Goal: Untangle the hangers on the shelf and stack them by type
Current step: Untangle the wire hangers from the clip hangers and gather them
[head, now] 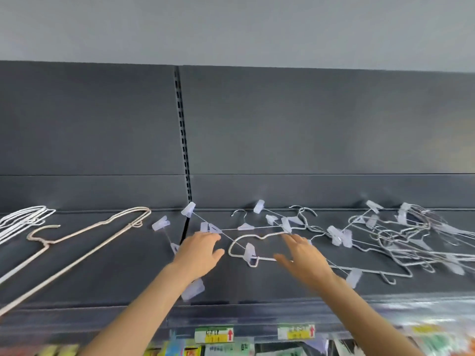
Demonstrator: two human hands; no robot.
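A tangle of wire clip hangers [280,227] with clear plastic clips lies across the middle of the dark shelf [102,278]. A white wire hanger [254,238] lies among them. My left hand [199,251] reaches over the shelf, fingers extended toward a clip hanger. My right hand [304,258] hovers with fingers spread just beside the white hanger, holding nothing. A denser heap of metal hangers [406,235] sits at the right. A pink wire hanger [84,240] lies alone at the left, and a stack of white wire hangers [23,219] is at the far left.
The shelf's dark back panel [308,124] rises behind, with a slotted upright [183,140] near the middle. Price labels [214,334] hang on the shelf's front edge, and packaged goods [231,349] show on the shelf below.
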